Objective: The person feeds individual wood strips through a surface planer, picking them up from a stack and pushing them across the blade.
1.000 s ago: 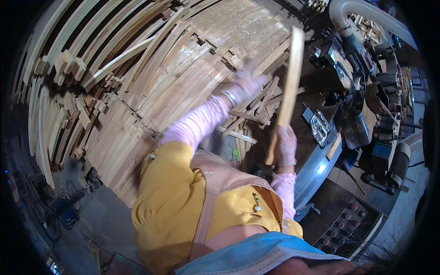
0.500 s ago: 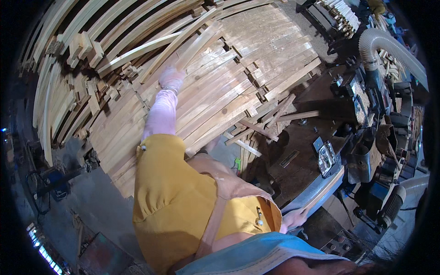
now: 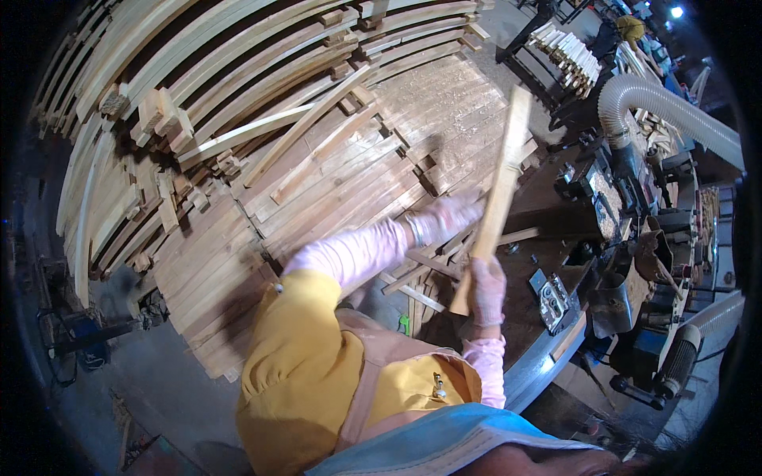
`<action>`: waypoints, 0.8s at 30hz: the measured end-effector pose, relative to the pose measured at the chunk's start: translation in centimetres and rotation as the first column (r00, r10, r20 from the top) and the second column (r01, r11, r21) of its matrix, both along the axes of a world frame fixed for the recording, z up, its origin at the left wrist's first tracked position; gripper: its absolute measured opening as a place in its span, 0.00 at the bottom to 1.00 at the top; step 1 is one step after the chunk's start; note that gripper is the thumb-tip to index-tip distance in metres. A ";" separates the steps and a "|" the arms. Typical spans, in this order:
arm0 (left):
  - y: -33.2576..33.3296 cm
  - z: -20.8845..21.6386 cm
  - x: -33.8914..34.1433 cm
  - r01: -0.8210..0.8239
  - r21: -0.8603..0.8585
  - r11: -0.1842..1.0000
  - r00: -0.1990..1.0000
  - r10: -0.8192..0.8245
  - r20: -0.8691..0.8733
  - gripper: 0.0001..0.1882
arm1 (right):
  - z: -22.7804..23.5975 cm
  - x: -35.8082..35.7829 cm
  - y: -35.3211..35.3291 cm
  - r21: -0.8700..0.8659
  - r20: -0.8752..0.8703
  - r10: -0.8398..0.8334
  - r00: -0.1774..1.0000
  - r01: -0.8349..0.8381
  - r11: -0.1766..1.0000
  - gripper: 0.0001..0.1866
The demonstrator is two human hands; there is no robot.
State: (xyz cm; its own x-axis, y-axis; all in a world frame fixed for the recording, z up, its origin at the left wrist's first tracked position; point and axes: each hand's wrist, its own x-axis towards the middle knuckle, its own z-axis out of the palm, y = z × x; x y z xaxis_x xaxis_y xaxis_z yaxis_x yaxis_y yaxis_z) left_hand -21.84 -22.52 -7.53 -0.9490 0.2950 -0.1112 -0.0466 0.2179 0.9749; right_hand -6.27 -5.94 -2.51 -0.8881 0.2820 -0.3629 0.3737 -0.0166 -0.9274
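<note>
My right hand, in a pale glove, is closed around the lower part of a long wooden strip. The strip is raised and tilts up toward the far right, above the table's right side. My left hand, also gloved, reaches across to the strip's left side. Motion smears its fingers, so whether it touches the strip cannot be made out. Beneath and beyond the left arm lies a broad layer of flat wooden boards. A loose curved strip rests on top of them.
Stacked curved wooden strips fill the far left. To the right stands a dark machine table with a metal fitting on it. A ribbed hose arches behind it. Loose offcuts lie between boards and machine.
My right hand has come up from the machine's near edge with the wooden strip. My left hand has left the boards and swung right toward it. The view has shifted slightly.
</note>
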 end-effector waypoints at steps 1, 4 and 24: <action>-2.3 2.1 -2.0 -0.022 -0.266 0.964 0.995 -0.006 -0.104 0.41 | -0.2 1.5 1.1 0.014 -0.032 -0.100 0.994 0.101 0.995 0.19; -14.8 0.7 -9.1 -0.240 -0.532 0.812 0.949 0.080 -0.305 0.42 | 3.5 8.3 5.6 0.195 0.028 -0.277 0.960 0.267 0.944 0.17; -15.0 -4.1 -0.9 -0.223 -0.158 0.962 0.974 0.227 0.006 0.20 | -2.7 14.1 25.5 0.790 -0.106 -0.610 0.785 0.439 0.428 0.26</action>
State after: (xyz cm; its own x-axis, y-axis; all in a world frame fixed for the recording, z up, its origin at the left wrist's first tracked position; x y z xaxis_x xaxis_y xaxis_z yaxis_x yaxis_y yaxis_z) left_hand -22.70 -37.52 -11.60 -0.9854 0.0511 -0.1625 -0.1350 0.3476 0.9279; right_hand 7.82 19.54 -5.21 -0.4149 0.9047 0.0973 0.6912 0.3829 -0.6129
